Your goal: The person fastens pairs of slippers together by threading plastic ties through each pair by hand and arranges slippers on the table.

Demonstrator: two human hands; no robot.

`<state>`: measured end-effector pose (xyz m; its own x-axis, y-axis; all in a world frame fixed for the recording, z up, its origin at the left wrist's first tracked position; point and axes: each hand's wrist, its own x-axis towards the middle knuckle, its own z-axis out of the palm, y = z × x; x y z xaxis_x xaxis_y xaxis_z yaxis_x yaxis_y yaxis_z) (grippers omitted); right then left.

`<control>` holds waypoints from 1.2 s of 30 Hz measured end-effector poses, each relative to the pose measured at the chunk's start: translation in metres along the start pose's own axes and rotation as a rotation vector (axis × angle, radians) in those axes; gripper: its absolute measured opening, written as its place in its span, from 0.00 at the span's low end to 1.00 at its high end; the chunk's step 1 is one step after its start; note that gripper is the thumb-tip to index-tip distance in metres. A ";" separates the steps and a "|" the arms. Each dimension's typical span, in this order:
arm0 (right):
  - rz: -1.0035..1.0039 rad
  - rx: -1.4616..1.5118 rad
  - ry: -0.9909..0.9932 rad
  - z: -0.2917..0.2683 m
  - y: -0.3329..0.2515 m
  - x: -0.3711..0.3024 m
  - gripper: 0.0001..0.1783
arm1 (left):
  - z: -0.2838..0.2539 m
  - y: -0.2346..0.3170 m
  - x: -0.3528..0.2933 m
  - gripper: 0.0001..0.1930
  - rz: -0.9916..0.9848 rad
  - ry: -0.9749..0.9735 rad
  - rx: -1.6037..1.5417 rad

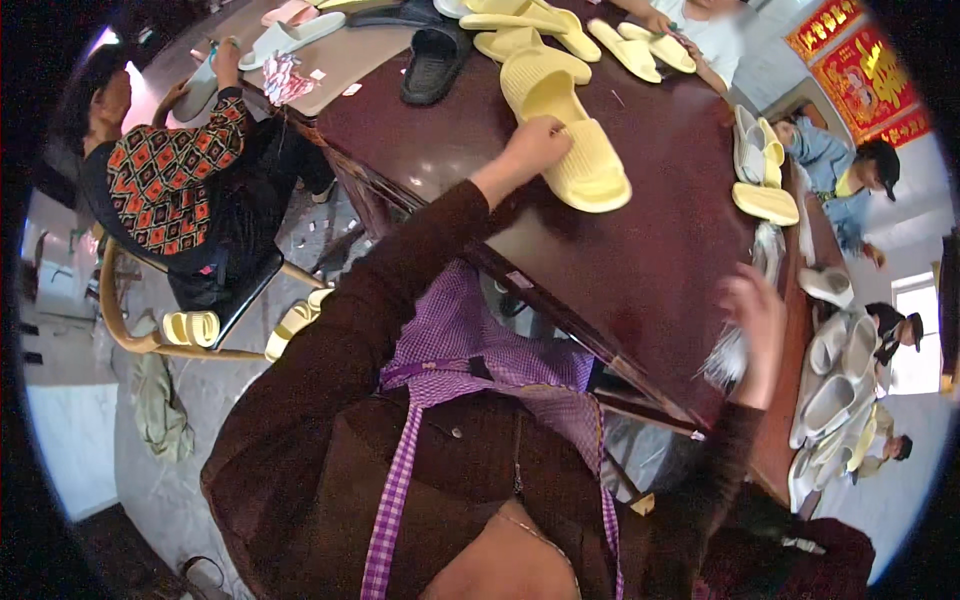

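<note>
My left hand [540, 146] is closed on the side edge of a pale yellow slipper [592, 182], which has a ribbed strap and sole and is angled over the dark red table. My right hand [757, 312] is raised at the table's right side, blurred by motion. Its fingers look apart, and I see nothing held in them. Beside it, a bundle of thin white strips [727, 358] lies near the table edge, partly covered by the hand.
A dark red table [430, 150] spans the front. More yellow slippers [640, 48] and a black slipper [435, 65] lie on its far side. Yellow and grey slippers [765, 203] stand at its right edge. White slippers [835, 400] line the right. Several people sit around; one at left handles a slipper.
</note>
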<state>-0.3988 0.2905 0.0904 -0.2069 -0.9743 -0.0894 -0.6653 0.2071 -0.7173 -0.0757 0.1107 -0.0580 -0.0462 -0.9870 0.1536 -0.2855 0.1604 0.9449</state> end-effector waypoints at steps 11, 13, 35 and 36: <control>0.068 0.979 0.131 0.167 0.054 -0.015 0.19 | 0.044 0.018 -0.094 0.23 0.298 0.107 -0.047; 0.058 1.006 0.143 0.166 0.057 -0.029 0.19 | 0.028 0.005 -0.084 0.25 0.327 0.269 0.122; -0.086 0.380 0.247 0.012 0.084 -0.058 0.18 | -0.074 0.010 -0.026 0.21 0.226 0.291 0.200; -0.045 0.348 0.175 0.002 0.071 -0.048 0.17 | -0.072 0.007 -0.028 0.21 0.225 0.287 0.203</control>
<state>-0.4348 0.3518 0.0420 -0.3227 -0.9455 0.0448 -0.3993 0.0931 -0.9121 -0.0073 0.1398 -0.0353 0.1311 -0.8826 0.4514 -0.4826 0.3409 0.8068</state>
